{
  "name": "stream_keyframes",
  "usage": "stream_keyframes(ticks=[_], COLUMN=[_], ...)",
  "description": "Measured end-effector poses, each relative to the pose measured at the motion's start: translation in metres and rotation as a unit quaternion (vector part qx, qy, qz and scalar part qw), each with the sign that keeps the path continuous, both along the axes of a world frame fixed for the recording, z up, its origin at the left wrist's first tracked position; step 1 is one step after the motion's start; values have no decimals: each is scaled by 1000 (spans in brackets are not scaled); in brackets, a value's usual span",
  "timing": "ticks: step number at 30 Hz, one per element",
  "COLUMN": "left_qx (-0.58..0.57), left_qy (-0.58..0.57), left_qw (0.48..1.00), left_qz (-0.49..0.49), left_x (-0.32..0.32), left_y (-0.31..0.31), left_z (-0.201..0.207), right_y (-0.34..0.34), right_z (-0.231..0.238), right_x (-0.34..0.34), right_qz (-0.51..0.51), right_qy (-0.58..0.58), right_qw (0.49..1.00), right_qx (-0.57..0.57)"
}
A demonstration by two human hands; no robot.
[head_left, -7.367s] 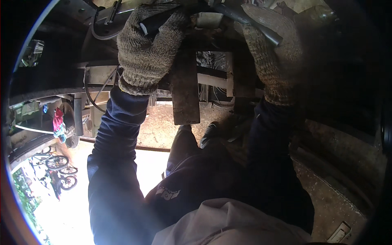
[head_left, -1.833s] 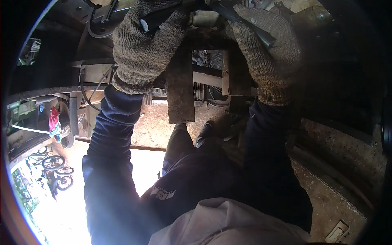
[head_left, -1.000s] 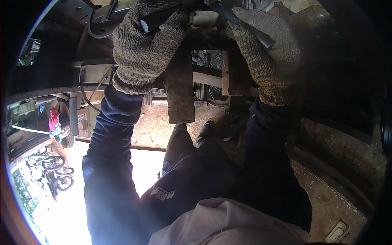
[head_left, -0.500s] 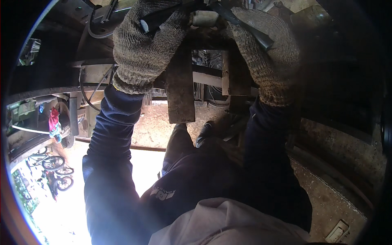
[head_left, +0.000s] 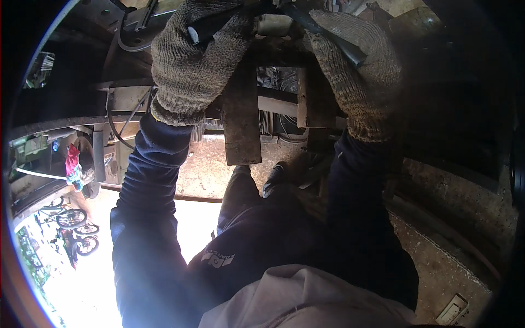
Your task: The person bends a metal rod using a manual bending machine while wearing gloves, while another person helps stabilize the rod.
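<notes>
Both of my hands wear dirty knitted work gloves and are raised at the top of the view. My left hand (head_left: pixel 194 65) is closed round a dark handle (head_left: pixel 212 26), whose pale round end pokes out beside the glove. A second dark handle (head_left: pixel 322 31) slants down across my right hand (head_left: pixel 363 71), whose fingers wrap round it. The two handles come together near the upper edge, where their far ends are cut off; I cannot tell what tool they belong to. Between the hands, just below the handles, sits a pale rounded metal part (head_left: pixel 273 25).
A worn plank (head_left: pixel 241 120) points toward me below my left hand, with a shorter one (head_left: pixel 320 104) to its right. Dark machine frames stand on both sides. A bent cable (head_left: pixel 113 117) hangs at left. Several bicycles (head_left: pixel 71 218) stand outside at far left.
</notes>
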State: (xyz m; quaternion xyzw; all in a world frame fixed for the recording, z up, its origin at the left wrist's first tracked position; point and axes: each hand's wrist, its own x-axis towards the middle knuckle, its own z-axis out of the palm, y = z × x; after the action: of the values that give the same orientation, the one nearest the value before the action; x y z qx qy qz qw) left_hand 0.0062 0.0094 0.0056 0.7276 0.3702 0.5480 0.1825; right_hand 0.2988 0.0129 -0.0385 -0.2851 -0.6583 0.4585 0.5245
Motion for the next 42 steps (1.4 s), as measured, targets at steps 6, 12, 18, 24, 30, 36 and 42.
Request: stream_keyframes(ticks=[6, 12, 18, 24, 30, 36, 42], left_qx=[-33, -34, 1, 17, -47, -33, -39], left_qy=[-22, -26, -10, 11, -30, -24, -46], left_qw=[999, 999, 1000, 1000, 998, 999, 998], left_qz=[-17, -6, -5, 11, 2, -1, -25], left_x=[10, 6, 4, 3, 3, 9, 9], left_y=[0, -3, 0, -2, -4, -3, -1], left_z=[4, 2, 0, 2, 0, 6, 4], right_y=[4, 10, -3, -9, -18, -23, -8], right_z=[2, -11, 14, 32, 51, 65, 38], right_x=[12, 19, 3, -11, -33, -47, -11], right_qz=[128, 296, 3, -7, -185, -281, 83], right_qy=[120, 458, -103, -158, -203, -235, 182], right_qw=[979, 777, 995, 985, 948, 886, 974], right_qx=[-100, -313, 10, 69, 162, 284, -104])
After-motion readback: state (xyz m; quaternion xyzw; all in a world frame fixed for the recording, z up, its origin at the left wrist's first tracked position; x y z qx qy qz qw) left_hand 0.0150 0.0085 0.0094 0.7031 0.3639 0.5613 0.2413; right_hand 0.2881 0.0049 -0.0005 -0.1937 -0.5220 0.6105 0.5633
